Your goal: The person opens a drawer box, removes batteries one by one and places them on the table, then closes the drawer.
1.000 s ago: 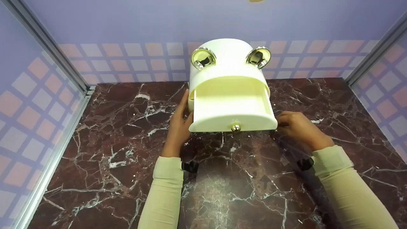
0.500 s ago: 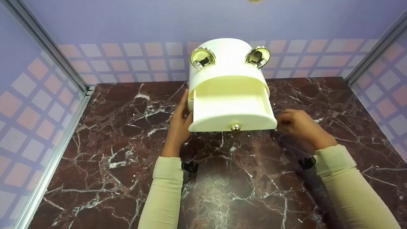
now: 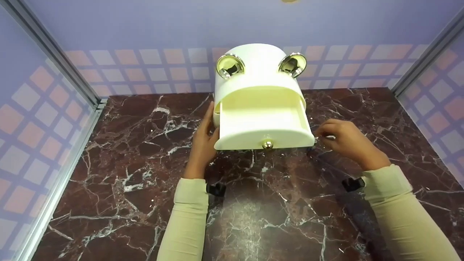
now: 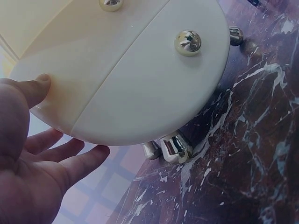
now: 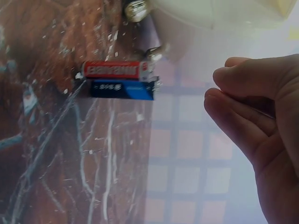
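A cream drawer box point(image 3: 258, 61) with two gold round ears stands at the back on small metal feet point(image 4: 175, 147). Its upper drawer point(image 3: 250, 139) is pulled out, round gold knob in front; the lower front point(image 4: 154, 93) stays closed. My left hand point(image 3: 204, 146) holds the box's left side, thumb at the front and fingers along the edge. By the drawer's right corner is my right hand point(image 3: 348, 141), fingers loosely bent, a small gap between thumb and index, nothing between them. In the right wrist view, a red battery point(image 5: 114, 70) and a blue battery point(image 5: 124, 89) lie side by side.
The dark red marble-patterned tabletop point(image 3: 137, 217) carries white veins and small specks. A lilac wall point(image 3: 145, 25) with pink and white squares rises close behind the box. Metal-framed side panels point(image 3: 32, 119) border the table.
My right hand has lifted slightly and shifted a little to the right, its thumb and index becoming clearer. The left hand, box and drawer stay in place.
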`<state>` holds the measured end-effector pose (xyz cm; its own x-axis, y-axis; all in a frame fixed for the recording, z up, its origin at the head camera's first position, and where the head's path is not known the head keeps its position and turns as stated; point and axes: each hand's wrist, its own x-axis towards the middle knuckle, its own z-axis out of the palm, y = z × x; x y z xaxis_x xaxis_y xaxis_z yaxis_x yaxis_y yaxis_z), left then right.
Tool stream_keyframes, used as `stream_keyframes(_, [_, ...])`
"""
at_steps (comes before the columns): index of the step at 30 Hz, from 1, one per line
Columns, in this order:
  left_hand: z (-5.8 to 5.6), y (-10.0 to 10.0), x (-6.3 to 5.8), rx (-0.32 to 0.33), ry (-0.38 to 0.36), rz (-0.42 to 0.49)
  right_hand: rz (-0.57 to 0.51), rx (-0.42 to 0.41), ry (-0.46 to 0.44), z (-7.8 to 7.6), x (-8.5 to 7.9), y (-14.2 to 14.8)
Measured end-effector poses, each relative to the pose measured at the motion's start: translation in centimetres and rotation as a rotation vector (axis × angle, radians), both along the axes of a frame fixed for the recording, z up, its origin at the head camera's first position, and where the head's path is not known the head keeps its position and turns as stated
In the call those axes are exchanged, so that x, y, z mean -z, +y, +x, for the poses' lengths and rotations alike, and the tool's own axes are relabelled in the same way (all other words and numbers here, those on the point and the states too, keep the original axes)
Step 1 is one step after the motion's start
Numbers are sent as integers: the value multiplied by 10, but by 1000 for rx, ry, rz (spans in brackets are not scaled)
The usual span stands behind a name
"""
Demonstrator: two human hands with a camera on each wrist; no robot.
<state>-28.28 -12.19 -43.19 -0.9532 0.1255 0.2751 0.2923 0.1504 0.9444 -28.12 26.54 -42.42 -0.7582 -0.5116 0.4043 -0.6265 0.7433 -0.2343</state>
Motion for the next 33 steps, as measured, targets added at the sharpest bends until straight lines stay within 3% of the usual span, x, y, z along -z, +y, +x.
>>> stream_keyframes(6, [3, 1, -2, -51, 9, -90, -34, 9, 31, 8, -11, -5])
stream_keyframes(13, [2, 0, -1, -37, 9, -73, -70, 6, 100, 19, -23, -10])
stream_keyframes(23, [1, 1, -1, -49, 36, -81, -203, -17, 277, 34, -34, -26])
stream_keyframes(33, [2, 0, -1, -50, 16, -86, -261, -38, 352, 50, -42, -39])
